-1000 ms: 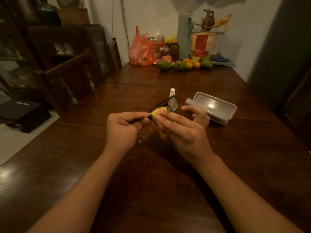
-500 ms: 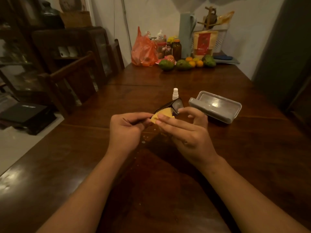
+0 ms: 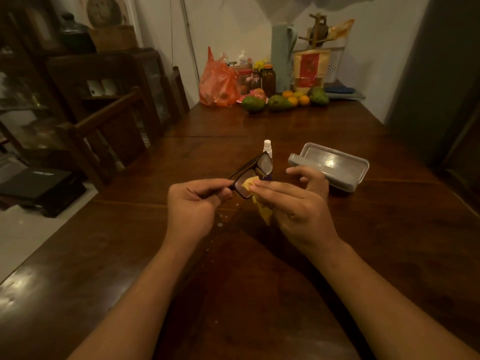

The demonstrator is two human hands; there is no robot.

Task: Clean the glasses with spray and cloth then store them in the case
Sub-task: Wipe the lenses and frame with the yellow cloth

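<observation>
The left hand [image 3: 197, 201] curls round one end of the glasses [image 3: 264, 165], holding them clear of the table [image 3: 259, 281] just beside the case [image 3: 330, 165], so a lens faces the cloth [image 3: 265, 215]. The right hand [image 3: 298, 203] pinches that soft yellow cloth against the lens, fingers laid long over it, thumb hidden. The frame is dark, squared, glossy. The case is a grey, round-cornered hard shell and lies open, ready. The white-capped spray bottle [image 3: 267, 146] stands near it.
</observation>
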